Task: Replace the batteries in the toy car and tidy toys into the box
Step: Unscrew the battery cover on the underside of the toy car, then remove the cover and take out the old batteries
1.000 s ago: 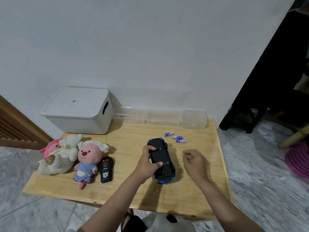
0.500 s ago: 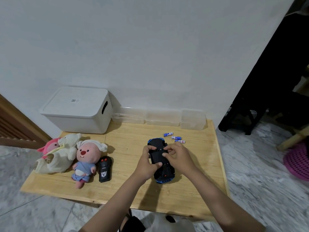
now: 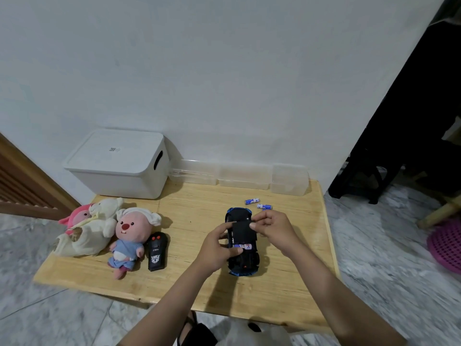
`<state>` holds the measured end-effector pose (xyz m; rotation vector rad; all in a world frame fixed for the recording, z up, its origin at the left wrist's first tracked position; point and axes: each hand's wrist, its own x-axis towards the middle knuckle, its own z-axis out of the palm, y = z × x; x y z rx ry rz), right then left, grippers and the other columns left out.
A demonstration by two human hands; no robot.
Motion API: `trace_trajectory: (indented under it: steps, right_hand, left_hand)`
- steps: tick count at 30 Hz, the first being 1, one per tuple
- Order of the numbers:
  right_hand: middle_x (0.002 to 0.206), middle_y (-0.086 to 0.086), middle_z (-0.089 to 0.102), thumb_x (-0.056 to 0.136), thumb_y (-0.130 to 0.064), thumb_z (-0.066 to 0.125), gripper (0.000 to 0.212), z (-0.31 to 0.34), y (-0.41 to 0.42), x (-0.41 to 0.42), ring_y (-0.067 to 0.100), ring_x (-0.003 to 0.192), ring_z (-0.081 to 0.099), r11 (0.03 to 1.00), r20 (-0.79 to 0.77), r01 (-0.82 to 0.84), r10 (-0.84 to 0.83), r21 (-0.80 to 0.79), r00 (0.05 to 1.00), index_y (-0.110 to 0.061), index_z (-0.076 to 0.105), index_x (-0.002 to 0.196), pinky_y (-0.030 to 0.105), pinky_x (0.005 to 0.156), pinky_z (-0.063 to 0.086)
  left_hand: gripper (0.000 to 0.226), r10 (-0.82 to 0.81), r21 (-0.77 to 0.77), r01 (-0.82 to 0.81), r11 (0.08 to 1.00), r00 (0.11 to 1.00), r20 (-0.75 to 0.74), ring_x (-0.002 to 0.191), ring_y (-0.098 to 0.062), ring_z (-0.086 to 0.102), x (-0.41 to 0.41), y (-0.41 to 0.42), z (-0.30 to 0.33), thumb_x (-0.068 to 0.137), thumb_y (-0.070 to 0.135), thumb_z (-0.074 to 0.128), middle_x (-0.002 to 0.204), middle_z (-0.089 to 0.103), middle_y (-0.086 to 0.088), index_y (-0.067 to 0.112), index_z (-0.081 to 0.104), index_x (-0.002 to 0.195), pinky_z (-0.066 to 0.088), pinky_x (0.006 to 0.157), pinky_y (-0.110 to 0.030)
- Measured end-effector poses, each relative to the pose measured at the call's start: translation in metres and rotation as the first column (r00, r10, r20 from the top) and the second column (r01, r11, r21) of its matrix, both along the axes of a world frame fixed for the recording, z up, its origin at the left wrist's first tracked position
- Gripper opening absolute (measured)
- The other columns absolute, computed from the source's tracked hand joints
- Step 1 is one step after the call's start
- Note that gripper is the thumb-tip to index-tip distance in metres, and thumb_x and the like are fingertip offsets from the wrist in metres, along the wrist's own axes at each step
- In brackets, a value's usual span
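Observation:
A blue toy car (image 3: pixel 243 260) lies upside down on the wooden table (image 3: pixel 189 216). My left hand (image 3: pixel 217 245) grips its left side. My right hand (image 3: pixel 272 227) pinches the black battery cover (image 3: pixel 241 232), lifted off the underside. A battery (image 3: pixel 243 246) shows in the uncovered compartment. Two loose blue batteries (image 3: pixel 252 201) (image 3: pixel 264 207) lie just behind the car. The white lidded box (image 3: pixel 117 163) stands at the table's back left.
Plush toys lie at the table's left: a cream and pink one (image 3: pixel 87 228) and a pink one in blue (image 3: pixel 129 236). A black remote (image 3: pixel 156 252) lies beside them. Clear plastic containers (image 3: pixel 244 176) line the wall. A purple basket (image 3: pixel 446 245) sits on the floor, right.
My right hand moved from beside the car onto its underside and lifted the battery cover off, exposing a battery. My left hand kept its hold on the car.

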<state>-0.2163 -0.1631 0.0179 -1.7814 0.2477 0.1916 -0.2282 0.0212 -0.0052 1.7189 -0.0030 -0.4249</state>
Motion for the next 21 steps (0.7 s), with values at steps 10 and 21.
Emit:
trace_trajectory:
  steps: [10, 21]
  right_hand:
    - [0.086, 0.006, 0.070, 0.078, -0.008, 0.075, 0.012, -0.018, -0.061, -0.013, 0.015, 0.078, 0.065, 0.978, -0.113, 0.191, -0.200, -0.079, 0.973, -0.011, 0.069, 0.088, 0.022, 0.059, 0.044]
    - [0.082, 0.010, 0.068, 0.077, 0.000, 0.073, 0.013, -0.055, -0.107, -0.051, 0.022, 0.077, 0.063, 0.935, -0.263, 0.273, -0.329, -0.226, 0.907, -0.011, 0.066, 0.074, 0.026, 0.063, 0.048]
  left_hand:
    - [0.060, 0.144, 0.015, -0.144, 0.990, 0.987, -0.067, 0.111, -0.023, 0.053, -0.001, 0.011, -0.011, 0.073, -0.006, 0.075, 0.117, 0.056, -0.009, 0.036, 0.059, 0.113, 0.058, 0.078, -0.045]
    - [0.058, 0.132, 0.016, -0.131, 0.991, 0.989, -0.068, 0.109, -0.026, 0.055, 0.004, 0.010, -0.010, 0.074, -0.006, 0.074, 0.119, 0.055, -0.011, 0.037, 0.058, 0.111, 0.058, 0.079, -0.043]
